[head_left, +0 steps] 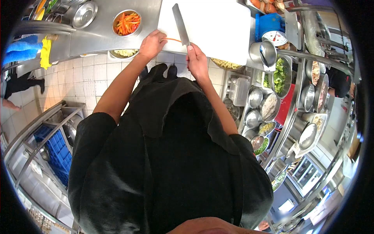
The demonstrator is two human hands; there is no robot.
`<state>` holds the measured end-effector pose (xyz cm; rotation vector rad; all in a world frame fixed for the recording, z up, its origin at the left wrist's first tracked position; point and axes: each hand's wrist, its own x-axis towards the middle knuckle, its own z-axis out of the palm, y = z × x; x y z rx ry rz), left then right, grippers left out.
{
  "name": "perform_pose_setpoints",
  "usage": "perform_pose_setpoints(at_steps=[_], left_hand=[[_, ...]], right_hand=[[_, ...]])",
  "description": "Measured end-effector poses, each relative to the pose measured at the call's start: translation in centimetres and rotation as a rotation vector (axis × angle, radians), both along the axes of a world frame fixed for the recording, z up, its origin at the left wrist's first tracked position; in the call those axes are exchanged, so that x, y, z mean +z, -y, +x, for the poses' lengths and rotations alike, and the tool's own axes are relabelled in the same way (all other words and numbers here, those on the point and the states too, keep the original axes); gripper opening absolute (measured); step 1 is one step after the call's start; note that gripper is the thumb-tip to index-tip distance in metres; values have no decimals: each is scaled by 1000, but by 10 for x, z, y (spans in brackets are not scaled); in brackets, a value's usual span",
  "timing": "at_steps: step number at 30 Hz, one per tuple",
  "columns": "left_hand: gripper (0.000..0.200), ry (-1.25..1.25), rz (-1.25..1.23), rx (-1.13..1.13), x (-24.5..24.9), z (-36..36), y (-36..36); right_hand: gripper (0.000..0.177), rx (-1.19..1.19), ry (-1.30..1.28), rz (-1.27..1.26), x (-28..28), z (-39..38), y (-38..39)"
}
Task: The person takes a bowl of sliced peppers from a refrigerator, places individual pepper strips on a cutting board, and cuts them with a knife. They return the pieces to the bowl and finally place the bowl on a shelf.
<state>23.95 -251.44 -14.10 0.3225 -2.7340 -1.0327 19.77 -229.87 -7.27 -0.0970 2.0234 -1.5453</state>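
Observation:
My right hand (197, 61) is wrapped round the handle of a wide-bladed kitchen knife (180, 23), whose blade points away from me over a white cutting board (220, 29). Between the fingers of my left hand (152, 43), at the board's left edge, is the end of a thin orange vegetable strip (171, 39). The strip reaches across the board towards the knife's heel. Left of the board, a round metal bowl (114, 30) holds orange, red and yellow vegetable strips (127, 22).
Pans of food, including leafy greens (279, 74), line the right side beside a kitchen scale (274, 38) and a metal pot (257, 52). Metal bowls (85, 15) stand at the far left of the steel counter (101, 37). A person's dark-clothed leg (23, 84) shows at left.

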Motion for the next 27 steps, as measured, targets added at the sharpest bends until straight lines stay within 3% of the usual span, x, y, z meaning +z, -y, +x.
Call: perform_pose_setpoints(at_steps=[4, 8, 11, 14, 17, 20, 23, 27], left_hand=[[15, 21, 54, -23, -1, 2, 4], [12, 55, -5, -46, 0, 2, 2], [12, 58, -1, -30, 5, 4, 5], [9, 15, 72, -39, 7, -1, 2], [12, -16, 71, -117, 4, -13, -10], [10, -48, -62, -208, 1, -27, -29], [9, 60, -251, -303, 6, -34, -31], [15, 155, -303, -357, 10, -41, -17]], right_hand=[[42, 11, -103, 35, -19, -5, 19], [40, 16, -383, 125, -54, -1, 38], [41, 25, 93, 3, -38, -20, 33], [40, -123, 101, -75, -9, -27, 15], [41, -144, -140, -3, -27, -47, -16], [43, -130, -386, 240, -34, -61, -38], [45, -96, -419, 516, -27, -63, -49], [52, -15, -426, 569, -30, -60, -58]])
